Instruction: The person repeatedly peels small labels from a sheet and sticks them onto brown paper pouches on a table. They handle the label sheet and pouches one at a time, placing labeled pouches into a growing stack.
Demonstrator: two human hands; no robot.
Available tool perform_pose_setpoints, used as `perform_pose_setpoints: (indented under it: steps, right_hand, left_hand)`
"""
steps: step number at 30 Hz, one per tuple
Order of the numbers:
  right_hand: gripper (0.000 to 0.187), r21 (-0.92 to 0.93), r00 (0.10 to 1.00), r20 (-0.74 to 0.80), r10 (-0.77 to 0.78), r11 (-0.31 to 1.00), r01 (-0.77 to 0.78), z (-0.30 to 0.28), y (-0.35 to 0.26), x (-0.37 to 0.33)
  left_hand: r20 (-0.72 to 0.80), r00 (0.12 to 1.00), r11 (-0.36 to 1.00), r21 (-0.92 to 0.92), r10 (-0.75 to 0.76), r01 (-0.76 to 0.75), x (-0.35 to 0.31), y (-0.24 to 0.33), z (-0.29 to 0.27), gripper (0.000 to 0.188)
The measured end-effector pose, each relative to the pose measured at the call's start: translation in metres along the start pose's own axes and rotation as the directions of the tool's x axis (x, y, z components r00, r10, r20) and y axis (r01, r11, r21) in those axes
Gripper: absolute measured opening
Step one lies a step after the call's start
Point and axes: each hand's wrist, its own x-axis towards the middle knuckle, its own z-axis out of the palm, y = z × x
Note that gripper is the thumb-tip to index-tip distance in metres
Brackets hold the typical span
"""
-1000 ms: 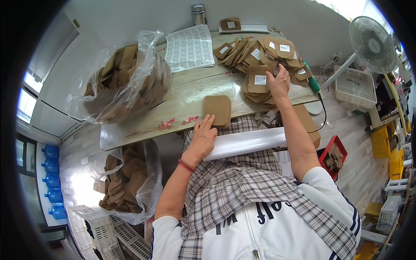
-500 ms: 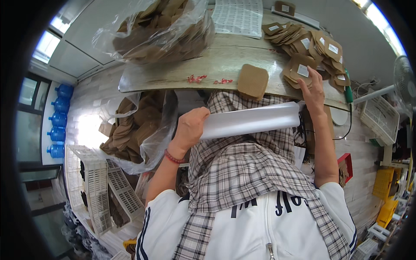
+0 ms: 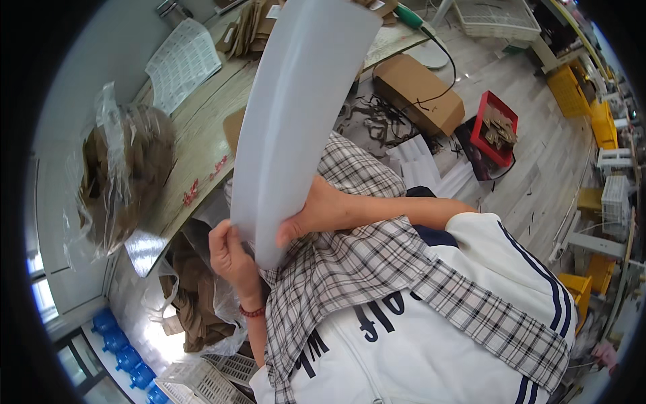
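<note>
A long, glossy white sheet [image 3: 289, 121], slightly curved with a lengthwise crease, rises from my lap toward the bench. My left hand [image 3: 232, 259] pinches its left edge close to the near end. On the opposite edge, my right hand [image 3: 319, 212] is closed round the sheet, thumb over its face. The sheet covers part of the bench and most of one brown pad [image 3: 233, 129]. Beyond it, a pile of brown pads with white labels [image 3: 243, 30] is partly hidden.
A clear bag of brown pads [image 3: 124, 175] stands on the wooden bench [image 3: 210, 101], near a printed label sheet [image 3: 183, 64]. Below are another bag of brown pieces [image 3: 195, 289] and a white crate [image 3: 192, 380]. A cardboard box [image 3: 418, 94] and red tray [image 3: 494, 128] lie at right.
My view has turned to the right. The white sheet has swung from lying across my lap to pointing up and away. My right hand has left the labelled pads and taken hold of the sheet.
</note>
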Motion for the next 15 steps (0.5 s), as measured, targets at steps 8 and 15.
perform_pose_setpoints:
  steps: [8, 15]
  right_hand:
    - [0.027, -0.544, 0.474, -0.808, -0.351, 0.752, -0.371, -0.204, -0.025, -0.066]
    - [0.044, -0.415, 0.404, -0.899, 0.17, -0.037, -0.909, -0.292, 0.149, -0.297]
  left_hand:
    - [0.531, 0.764, 0.916, -0.061, 0.366, -0.396, 0.035, 0.041, 0.107, 0.031]
    - [0.285, 0.93, 0.949, 0.146, 0.231, -0.28, 0.068, -0.026, 0.038, 0.009]
